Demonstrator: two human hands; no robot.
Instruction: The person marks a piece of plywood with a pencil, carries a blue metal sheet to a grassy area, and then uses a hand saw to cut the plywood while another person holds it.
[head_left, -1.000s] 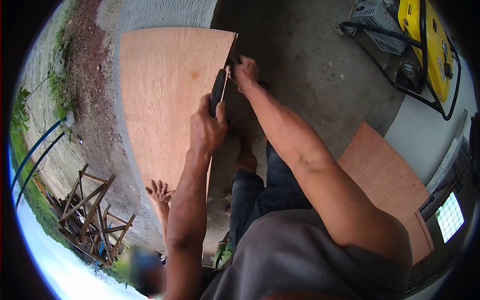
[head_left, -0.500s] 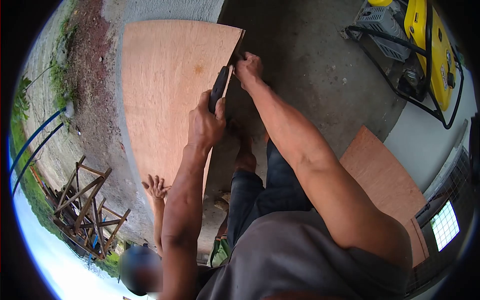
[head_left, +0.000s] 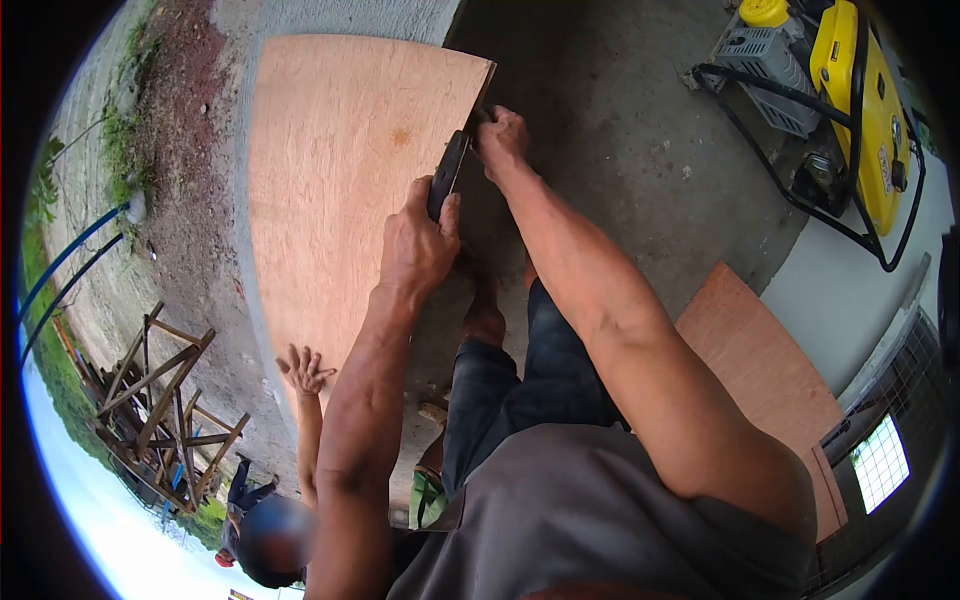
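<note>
- Head view, left: a co-worker's hand [head_left: 303, 370] is spread against the lower edge of the plywood sheet [head_left: 340, 180].
- Centre: a dark tool [head_left: 447, 175] is clasped in the left hand [head_left: 420, 245], its grip closed, at the sheet's right edge.
- Right: the right hand [head_left: 503, 140] is curled tight beside the tool's far end; what its grip holds cannot be told.
- Far right: a yellow generator [head_left: 850, 110] is seen.
</note>
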